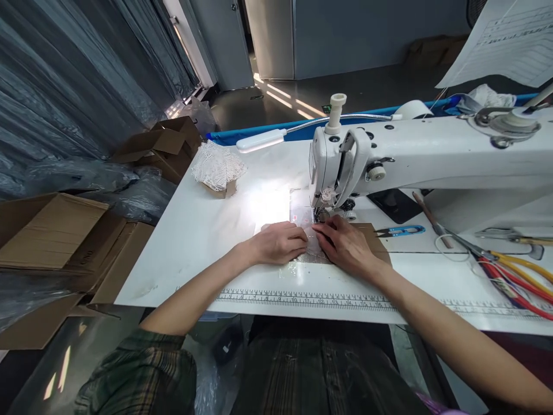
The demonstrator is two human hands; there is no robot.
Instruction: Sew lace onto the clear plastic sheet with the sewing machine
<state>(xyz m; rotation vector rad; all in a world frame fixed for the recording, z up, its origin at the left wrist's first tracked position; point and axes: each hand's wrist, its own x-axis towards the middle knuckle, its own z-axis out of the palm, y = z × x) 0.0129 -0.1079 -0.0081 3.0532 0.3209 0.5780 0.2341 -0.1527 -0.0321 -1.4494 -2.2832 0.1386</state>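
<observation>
A thin, see-through piece of white fabric (315, 245) lies at the needle of the white sewing machine (341, 155), its edge by the presser foot (320, 215). My left hand (283, 242) is closed at the fabric's left side, fingers curled down and pressed together. On the other side, my right hand (345, 242) pinches the fabric just in front of the foot, with thumb and forefinger close together. Small reddish marks show through the sheer material beyond my left hand. My fingers hide part of the fabric.
Blue thread snips (401, 230), a dark phone (395, 206), and scissors with yellow handles (522, 264) lie to the right. White lace pieces (217, 164) are piled at the back left. A lamp (261, 140) reaches over the table; cardboard boxes (56, 230) stand left.
</observation>
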